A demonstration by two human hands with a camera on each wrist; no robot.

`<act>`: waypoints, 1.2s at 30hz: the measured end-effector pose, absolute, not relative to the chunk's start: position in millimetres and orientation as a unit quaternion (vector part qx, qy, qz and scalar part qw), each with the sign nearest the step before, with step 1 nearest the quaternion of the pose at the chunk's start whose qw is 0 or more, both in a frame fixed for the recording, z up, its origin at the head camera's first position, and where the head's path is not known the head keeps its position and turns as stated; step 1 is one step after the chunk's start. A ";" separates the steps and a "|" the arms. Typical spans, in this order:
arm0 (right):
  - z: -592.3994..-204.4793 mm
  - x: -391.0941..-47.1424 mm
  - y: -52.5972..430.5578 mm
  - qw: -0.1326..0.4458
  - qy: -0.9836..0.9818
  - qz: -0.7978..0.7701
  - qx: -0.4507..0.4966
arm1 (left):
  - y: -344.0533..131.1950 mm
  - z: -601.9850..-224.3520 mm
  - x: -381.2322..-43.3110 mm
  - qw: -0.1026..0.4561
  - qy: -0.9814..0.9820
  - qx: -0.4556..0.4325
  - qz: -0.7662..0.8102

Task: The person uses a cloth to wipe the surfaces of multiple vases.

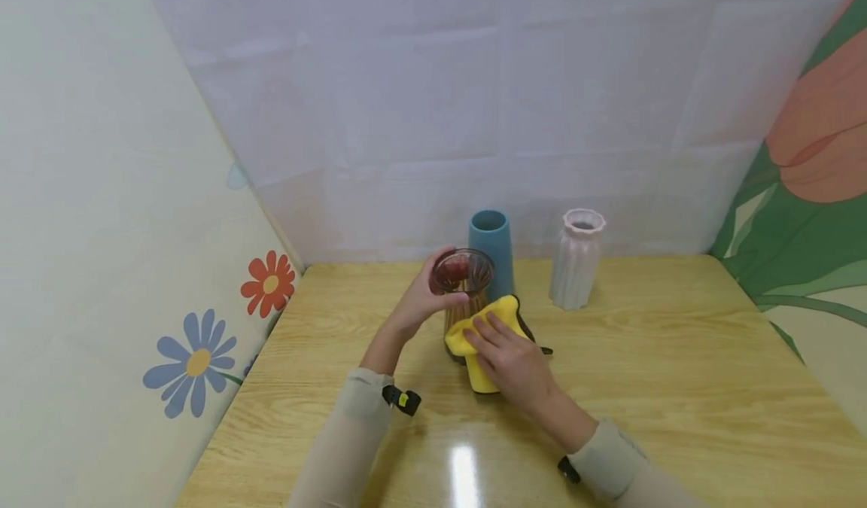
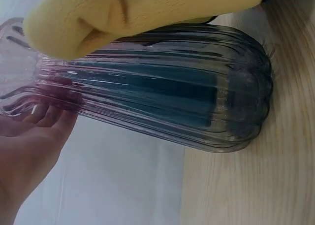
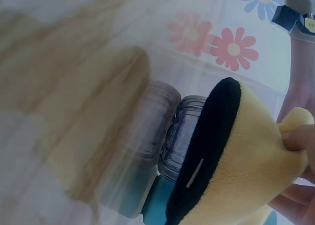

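A ribbed, see-through vase (image 1: pixel 463 311) with a purplish flared rim stands on the table. My left hand (image 1: pixel 421 302) grips it around the neck, thumb on the near side. In the left wrist view the vase (image 2: pixel 162 94) shows its ribbed body down to the scalloped base. My right hand (image 1: pixel 518 365) holds a plush yellow cloth (image 1: pixel 482 376) with dark edging against the vase's right side. In the right wrist view, thumb and fingers pinch the cloth (image 3: pixel 246 161), which hides part of the vase (image 3: pixel 184 134).
Just behind the glass vase stands a blue vase (image 1: pixel 500 256). Further right is a white fluted vase (image 1: pixel 574 271) with a wavy rim. The wooden table (image 1: pixel 677 372) meets a white sheet-like backdrop (image 1: pixel 420 117) at the back and a flower-printed wall (image 1: pixel 135 192) on the left.
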State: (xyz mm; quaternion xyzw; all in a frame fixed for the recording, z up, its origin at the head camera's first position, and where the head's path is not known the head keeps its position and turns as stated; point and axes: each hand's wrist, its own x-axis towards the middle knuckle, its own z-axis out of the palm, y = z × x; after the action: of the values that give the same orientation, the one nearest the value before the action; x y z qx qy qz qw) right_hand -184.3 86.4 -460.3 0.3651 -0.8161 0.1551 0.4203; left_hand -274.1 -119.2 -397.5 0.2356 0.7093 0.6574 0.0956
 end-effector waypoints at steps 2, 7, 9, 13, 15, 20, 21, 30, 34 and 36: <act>-460.8 -182.1 86.1 0.404 -0.826 0.158 0.361 | -120.2 -396.6 -275.4 0.102 0.703 0.243 0.660; -462.4 -176.8 84.8 0.366 -0.848 0.162 0.348 | -122.6 -394.5 -278.8 0.117 0.689 0.269 0.663; -462.8 -174.4 84.2 0.354 -0.854 0.164 0.344 | -123.4 -394.4 -280.1 0.123 0.684 0.274 0.664; -462.5 -169.5 82.8 0.328 -0.867 0.161 0.339 | -124.7 -396.0 -283.6 0.142 0.669 0.283 0.672; -461.3 -167.3 82.6 0.316 -0.873 0.153 0.339 | -125.3 -396.9 -286.2 0.153 0.659 0.294 0.675; -456.7 -165.7 84.7 0.286 -0.882 0.146 0.344 | -128.0 -398.2 -290.6 0.174 0.638 0.320 0.678; -455.9 -165.7 86.2 0.282 -0.882 0.151 0.347 | -128.5 -398.3 -289.7 0.175 0.637 0.318 0.680; -432.6 -172.3 112.9 0.418 -0.800 0.205 0.379 | -119.0 -401.4 -260.5 0.063 0.701 0.239 0.669; -417.1 -180.5 115.6 0.479 -0.767 0.170 0.392 | -109.1 -400.5 -254.6 0.028 0.721 0.219 0.656; -415.7 -186.9 112.6 0.496 -0.758 0.157 0.393 | -106.8 -400.4 -254.6 0.021 0.726 0.218 0.652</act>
State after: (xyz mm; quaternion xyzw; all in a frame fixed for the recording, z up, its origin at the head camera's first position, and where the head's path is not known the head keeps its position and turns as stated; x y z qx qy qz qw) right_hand -186.9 112.6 -415.7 0.3932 -0.7581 0.1565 0.4961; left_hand -254.6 -106.8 -400.4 0.2182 0.7260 0.6518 0.0213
